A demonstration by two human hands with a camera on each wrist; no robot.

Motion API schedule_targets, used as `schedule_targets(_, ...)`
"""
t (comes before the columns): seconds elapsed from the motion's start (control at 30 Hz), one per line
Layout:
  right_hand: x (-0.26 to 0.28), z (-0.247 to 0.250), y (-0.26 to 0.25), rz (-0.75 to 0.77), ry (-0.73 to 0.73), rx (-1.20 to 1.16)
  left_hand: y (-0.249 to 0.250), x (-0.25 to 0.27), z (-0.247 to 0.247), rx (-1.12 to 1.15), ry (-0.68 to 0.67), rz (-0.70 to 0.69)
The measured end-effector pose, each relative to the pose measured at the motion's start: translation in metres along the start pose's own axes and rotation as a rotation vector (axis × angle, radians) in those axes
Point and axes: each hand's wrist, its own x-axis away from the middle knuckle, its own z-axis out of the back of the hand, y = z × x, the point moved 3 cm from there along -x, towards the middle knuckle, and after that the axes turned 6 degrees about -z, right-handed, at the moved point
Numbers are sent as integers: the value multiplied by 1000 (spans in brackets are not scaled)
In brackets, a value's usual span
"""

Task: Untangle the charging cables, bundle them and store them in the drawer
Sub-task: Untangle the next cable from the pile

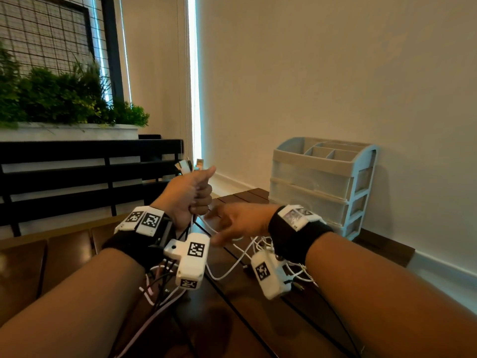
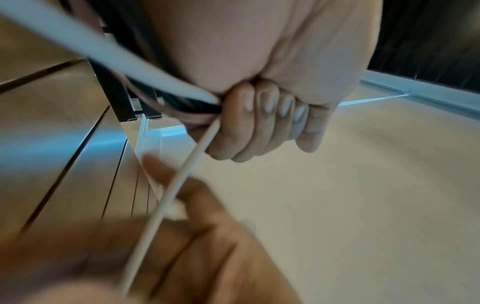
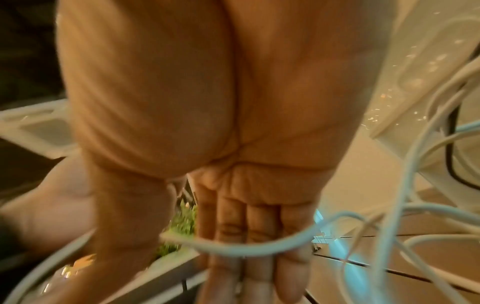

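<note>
My left hand [image 1: 192,193] is raised in a fist round a bunch of charging cables [image 1: 227,270]. Their plug ends [image 1: 187,165] stick out above my thumb. In the left wrist view my curled fingers [image 2: 259,121] clamp white, black and pinkish cables [image 2: 182,107]. The loose lengths hang down to the wooden table [image 1: 258,319] in a white and black tangle. My right hand [image 1: 232,223] is just right of the fist, fingers straight, with one white cable [image 3: 246,248] running across them. A pale blue drawer unit [image 1: 322,187] stands at the back right against the wall.
A black slatted bench [image 1: 77,177] and a planter with green plants [image 1: 59,99] are at the left. The wall runs behind the drawer unit. Cables trail over the table's dark slats between my forearms.
</note>
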Motion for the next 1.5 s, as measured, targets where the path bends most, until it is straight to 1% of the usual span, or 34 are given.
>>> schedule_targets(0.03, -1, -5, 3, 15, -13, 128, 2, 0, 4, -14, 5, 4)
schedule_targets(0.07, -3, -6, 5, 34, 18, 196, 4, -1, 10, -48, 29, 8)
schedule_targets(0.1, -2, -2, 7, 38, 78, 213, 5, -1, 16, -126, 63, 4)
schedule_targets(0.17, 6, 15, 13, 34, 241, 206, 12, 4, 27, -417, 157, -36)
schedule_targets(0.23, 16, 37, 23, 29, 357, 266, 22, 11, 39, -702, 282, -108)
schedule_targets(0.27, 20, 46, 27, 21, 391, 296, 25, 13, 43, -762, 322, -147)
schedule_targets(0.3, 23, 50, 29, 11, 409, 331, 25, 13, 44, -777, 313, -174)
schedule_targets(0.37, 23, 49, 20, 13, 419, 416, 20, 10, 33, -814, 204, -170)
schedule_targets(0.43, 14, 42, 7, 47, 421, 450, 9, 3, 12, -877, 85, -141)
schedule_targets(0.5, 6, 37, -2, 52, 458, 470, -6, -7, -5, -961, 13, -100)
schedule_targets(0.57, -1, 37, 1, 23, 475, 486, -16, -13, -12, -1012, 28, -80)
schedule_targets(0.67, -9, 35, 12, 29, 502, 413, -30, -19, -8, -1088, 51, 6)
schedule_targets(0.73, -12, 33, 16, -12, 469, 353, -37, -22, -8, -1120, 63, 19)
schedule_targets(0.8, -10, 32, 20, -68, 412, 286, -35, -26, -2, -1131, 148, -13)
schedule_targets(0.83, -8, 33, 25, -115, 378, 212, -30, -26, 4, -1165, 203, -18)
schedule_targets(0.87, -5, 34, 31, -162, 345, 114, -25, -24, 11, -1239, 241, -15)
schedule_targets(0.93, 0, 37, 44, -213, 319, -15, -16, -22, 26, -1440, 246, 5)
schedule_targets(0.97, 3, 39, 46, -211, 322, -13, -12, -20, 31, -1530, 239, 13)
schedule_targets(1.03, 3, 41, 41, -188, 328, 140, -9, -18, 31, -1654, 238, -4)
schedule_targets(1.1, 1, 40, 27, -136, 369, 351, -10, -20, 16, -1680, 218, -55)
schedule_targets(1.13, -2, 39, 20, -101, 404, 405, -12, -23, 7, -1646, 184, -75)
schedule_targets(1.2, -6, 38, 12, -53, 474, 402, -21, -30, -10, -1543, 96, -85)
schedule_targets(1.27, -5, 40, 10, -16, 552, 342, -29, -35, -18, -1453, 51, -69)
schedule_targets(1.33, -1, 41, 15, -7, 588, 238, -31, -35, -19, -1393, 83, -73)
schedule_targets(1.37, 1, 41, 19, -19, 577, 192, -30, -34, -18, -1371, 117, -76)
schedule_targets(1.43, 5, 38, 30, -72, 502, 164, -23, -31, -15, -1386, 173, -95)
schedule_targets(1.5, 11, 37, 42, -141, 429, 184, -9, -30, -7, -1431, 234, -114)
